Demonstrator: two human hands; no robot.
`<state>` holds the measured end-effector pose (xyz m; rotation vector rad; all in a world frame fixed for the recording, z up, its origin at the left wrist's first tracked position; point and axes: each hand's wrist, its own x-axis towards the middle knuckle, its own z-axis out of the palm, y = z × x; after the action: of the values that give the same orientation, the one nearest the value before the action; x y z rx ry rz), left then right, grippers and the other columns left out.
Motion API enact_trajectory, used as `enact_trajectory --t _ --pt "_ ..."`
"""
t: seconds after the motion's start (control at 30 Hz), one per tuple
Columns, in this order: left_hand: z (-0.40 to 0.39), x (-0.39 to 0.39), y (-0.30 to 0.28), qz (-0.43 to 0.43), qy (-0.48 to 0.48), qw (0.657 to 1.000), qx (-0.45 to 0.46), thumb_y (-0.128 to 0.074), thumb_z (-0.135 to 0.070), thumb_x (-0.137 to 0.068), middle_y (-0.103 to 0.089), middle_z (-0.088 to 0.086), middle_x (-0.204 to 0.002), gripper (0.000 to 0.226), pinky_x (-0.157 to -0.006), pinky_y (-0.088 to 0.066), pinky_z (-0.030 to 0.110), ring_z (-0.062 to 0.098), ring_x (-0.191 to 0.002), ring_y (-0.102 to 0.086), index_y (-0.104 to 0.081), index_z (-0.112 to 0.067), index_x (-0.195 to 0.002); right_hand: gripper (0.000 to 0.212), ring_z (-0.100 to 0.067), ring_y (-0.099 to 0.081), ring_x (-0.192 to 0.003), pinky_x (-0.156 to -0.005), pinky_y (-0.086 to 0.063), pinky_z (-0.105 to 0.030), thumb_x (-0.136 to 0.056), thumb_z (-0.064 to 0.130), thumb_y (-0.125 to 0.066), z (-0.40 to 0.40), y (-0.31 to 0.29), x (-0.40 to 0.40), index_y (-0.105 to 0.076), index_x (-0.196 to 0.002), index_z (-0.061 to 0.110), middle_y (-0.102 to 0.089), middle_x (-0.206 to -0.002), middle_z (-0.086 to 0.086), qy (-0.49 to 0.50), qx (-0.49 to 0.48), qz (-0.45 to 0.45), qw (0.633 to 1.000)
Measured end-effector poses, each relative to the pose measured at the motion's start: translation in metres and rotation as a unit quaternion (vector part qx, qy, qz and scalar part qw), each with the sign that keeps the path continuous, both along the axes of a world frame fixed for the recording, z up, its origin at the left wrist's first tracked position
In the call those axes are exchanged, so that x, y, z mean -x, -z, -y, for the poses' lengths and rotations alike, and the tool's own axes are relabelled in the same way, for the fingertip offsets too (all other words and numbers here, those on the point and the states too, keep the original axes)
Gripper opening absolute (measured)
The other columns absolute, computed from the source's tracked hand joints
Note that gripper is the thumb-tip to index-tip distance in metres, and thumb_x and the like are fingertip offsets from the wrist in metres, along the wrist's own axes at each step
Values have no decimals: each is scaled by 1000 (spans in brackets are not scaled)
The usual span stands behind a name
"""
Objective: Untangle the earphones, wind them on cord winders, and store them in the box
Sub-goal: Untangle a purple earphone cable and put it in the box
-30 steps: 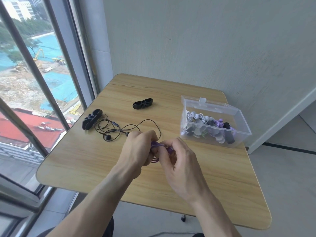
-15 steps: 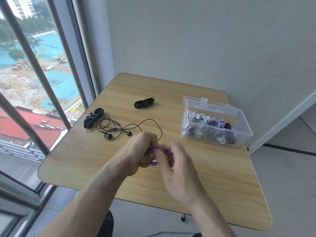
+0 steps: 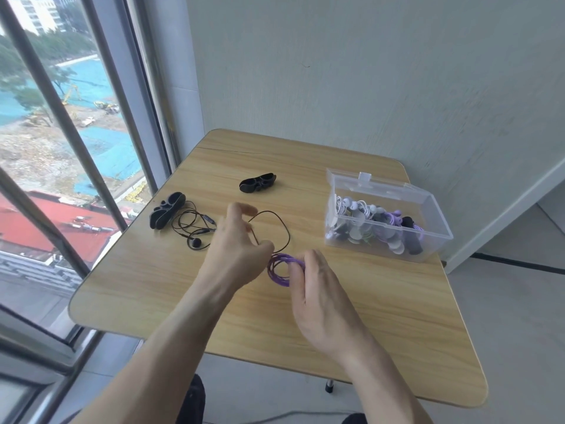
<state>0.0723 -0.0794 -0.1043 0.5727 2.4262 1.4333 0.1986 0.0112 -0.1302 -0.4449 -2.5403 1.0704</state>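
My right hand [image 3: 318,289] pinches a coil of purple earphone cord [image 3: 279,267] just above the table's middle. My left hand [image 3: 235,249] is right beside the coil, fingers spread and blurred; whether its thumb touches the coil I cannot tell. Black earphones [image 3: 198,228] lie in a loose tangle at the left, their cord looping behind my left hand. One black cord winder [image 3: 166,209] rests by the tangle, another black winder [image 3: 257,182] lies farther back. The clear box [image 3: 428,240] at the right stands with its lid back and holds several wound earphones, white, purple and black.
The wooden table [image 3: 382,325] has rounded corners and stands against a grey wall. A tall window with metal bars [image 3: 55,105] runs along the left side. A dark cable [image 3: 519,264] lies on the floor at the right.
My left hand has opened and let go of the purple coil, its fingers lifting away. The right hand keeps the coil, which now shows as open loops.
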Motion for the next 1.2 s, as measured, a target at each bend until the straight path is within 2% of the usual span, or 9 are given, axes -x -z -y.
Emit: enact_trajectory --t 0.1,0.2,0.33,0.47,0.77,0.87,0.97,1.07,1.2 --pt "9 25 3 -66 -74 995 -4 -55 -6 -84 -53 6 -118 40 -98 -47 44 25 -112 -51 -50 -20 -121 11 3 -45 -83 -75 -32 -4 -106 19 -38 -7 2 -3 -44 -96 19 -47 -94 4 19 -21 8 1000" --pt "24 52 5 -152 -177 971 60 -46 1 -83 -51 14 -130 47 -104 -36 46 33 -122 -43 -53 -13 -127 10 5 -44 -83 -77 -31 -3 -106 19 -38 -14 4 -4 -44 -98 18 -49 -96 2 30 -20 23 999" --pt "46 85 19 -142 -216 950 177 -45 8 -80 -42 19 -144 68 -111 -25 56 40 -134 -32 -38 -13 -145 13 5 -44 -83 -76 -32 -5 -106 23 -38 -15 4 -5 -45 -96 19 -49 -93 6 21 -24 33 999" --pt "56 102 37 -141 -206 942 224 -57 1 -89 -50 22 -136 57 -108 -30 56 44 -128 -40 -44 -11 -143 16 -4 -45 -83 -74 -30 -16 -107 25 -37 -13 7 -4 -46 -94 20 -51 -96 4 7 -22 68 997" --pt "58 103 23 -67 -245 961 106 -52 3 -90 -35 24 -132 48 -88 -51 43 36 -95 -51 -45 1 -137 18 2 -47 -81 -71 -33 -9 -106 26 -38 -16 5 -2 -49 -93 20 -53 -92 6 21 -5 65 998" --pt "51 85 0 35 -182 982 -40 -60 6 -89 -57 13 -113 50 -65 -50 31 27 -84 -58 -50 -4 -137 19 1 -49 -75 -68 -35 -10 -106 26 -39 -18 -1 -4 -51 -92 20 -51 -81 13 26 16 37 999" --pt "41 43 -15 199 -34 963 -180 -81 4 -67 -71 7 -91 59 -81 -56 33 30 -88 -70 -63 -4 -123 23 -5 -49 -64 -64 -37 -17 -106 31 -38 -20 -11 -11 -53 -91 23 -52 -68 14 14 59 28 998" --pt "26 8 -12 235 68 952 -183 -77 3 -57 -76 6 -89 48 -85 -55 34 27 -86 -72 -67 -6 -104 35 -12 -49 -60 -62 -42 -27 -105 39 -37 -22 -21 -19 -56 -92 12 -51 -61 9 -27 181 14 983" --pt "8 -12 -7 214 114 961 -129 -42 31 -70 -67 4 -69 46 -51 -47 18 14 -59 -60 -61 -4 -94 37 -19 -47 -64 -64 -40 -29 -95 51 -47 -25 -26 -27 -65 -91 19 -51 -68 -2 -70 362 -32 929"
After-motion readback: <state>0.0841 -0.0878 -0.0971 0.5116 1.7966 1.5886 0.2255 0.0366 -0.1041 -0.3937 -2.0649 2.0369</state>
